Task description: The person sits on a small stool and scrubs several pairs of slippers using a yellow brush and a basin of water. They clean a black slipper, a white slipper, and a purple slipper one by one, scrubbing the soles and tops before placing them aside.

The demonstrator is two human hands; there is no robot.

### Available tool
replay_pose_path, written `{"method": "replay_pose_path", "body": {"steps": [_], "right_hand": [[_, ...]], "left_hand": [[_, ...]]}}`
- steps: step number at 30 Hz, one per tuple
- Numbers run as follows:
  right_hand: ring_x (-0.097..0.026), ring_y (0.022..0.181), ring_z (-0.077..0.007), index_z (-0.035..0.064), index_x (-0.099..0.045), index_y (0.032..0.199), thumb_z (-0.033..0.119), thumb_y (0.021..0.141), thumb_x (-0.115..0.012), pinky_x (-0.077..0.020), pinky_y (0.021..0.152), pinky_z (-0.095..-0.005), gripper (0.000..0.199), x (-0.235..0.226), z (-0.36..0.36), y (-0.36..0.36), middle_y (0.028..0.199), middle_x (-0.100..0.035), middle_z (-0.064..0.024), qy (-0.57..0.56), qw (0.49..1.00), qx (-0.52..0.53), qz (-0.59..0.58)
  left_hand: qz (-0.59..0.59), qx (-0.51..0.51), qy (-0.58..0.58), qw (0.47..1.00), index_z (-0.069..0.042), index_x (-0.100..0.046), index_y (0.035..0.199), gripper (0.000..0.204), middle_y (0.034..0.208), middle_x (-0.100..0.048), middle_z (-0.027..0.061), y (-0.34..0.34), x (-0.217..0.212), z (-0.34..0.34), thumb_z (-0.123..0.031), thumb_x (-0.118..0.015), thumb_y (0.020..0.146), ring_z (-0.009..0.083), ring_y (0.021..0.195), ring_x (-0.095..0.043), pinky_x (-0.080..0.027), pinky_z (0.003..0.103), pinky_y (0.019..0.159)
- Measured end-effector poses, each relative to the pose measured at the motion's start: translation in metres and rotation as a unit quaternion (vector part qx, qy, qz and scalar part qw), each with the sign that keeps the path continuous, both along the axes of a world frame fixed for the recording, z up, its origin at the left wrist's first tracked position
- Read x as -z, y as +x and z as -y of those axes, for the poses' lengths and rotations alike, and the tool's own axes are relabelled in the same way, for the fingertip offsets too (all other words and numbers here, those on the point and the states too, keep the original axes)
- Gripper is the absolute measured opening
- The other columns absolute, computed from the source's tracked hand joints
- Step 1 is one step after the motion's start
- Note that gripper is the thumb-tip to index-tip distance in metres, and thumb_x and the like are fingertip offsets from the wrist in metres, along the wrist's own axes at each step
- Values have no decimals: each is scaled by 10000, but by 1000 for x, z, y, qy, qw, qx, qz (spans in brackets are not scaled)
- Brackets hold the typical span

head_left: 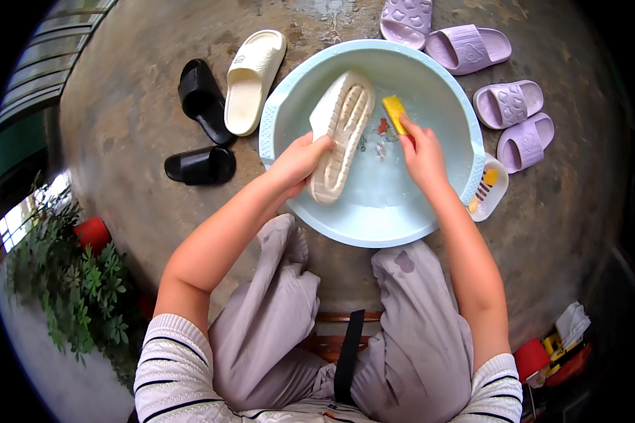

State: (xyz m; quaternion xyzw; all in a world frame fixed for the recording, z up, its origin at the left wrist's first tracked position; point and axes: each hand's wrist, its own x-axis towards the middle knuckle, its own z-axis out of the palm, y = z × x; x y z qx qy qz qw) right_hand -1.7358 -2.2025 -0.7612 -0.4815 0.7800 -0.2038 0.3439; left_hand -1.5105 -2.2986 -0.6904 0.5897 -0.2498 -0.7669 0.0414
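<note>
Item: cream moulded foam slipper (341, 134), sole upward, propped on the near-left wall of a pale blue round plastic basin (275, 120) holding shallow water.

Risk: the wet slipper is judged liable to slide from the grip, and water to be splashed onto the grey trousers (416, 331) close to the near rim.

Left hand (300, 159): fingers clamped around the slipper's left edge, forearm extended from near left.

Right hand (422, 151): closed on a yellow rectangular brush (394, 113), wrist angled towards the slipper.

Adjacent: black slides (201, 127) left; lilac slippers (508, 102) far right.
</note>
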Motion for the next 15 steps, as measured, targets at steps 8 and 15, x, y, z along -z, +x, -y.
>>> {"method": "replay_pose_path", "body": {"steps": [8,15], "right_hand": [[-604,760,-279,210,-596,1379,125,937,-630,-510,686,-380,451,-59,-28,48,906,-551,-114,-125,977,-133,114],[-616,778,-314,234,-635,1330,173,940,-620,-510,696,-415,396,-24,-12,42,920,-567,-143,-83,986,-112,88]], "left_hand": [[14,-34,-85,996,-20,-408,1451,476,1224,-649,127,11,4,-14,-203,-537,1030,172,1056,-670,-559,308,889],[7,-30,-39,999,-18,-496,1424,427,1203,-672,107,9,11,-21,-218,-500,1047,149,1046,-671,-553,286,884]]}}
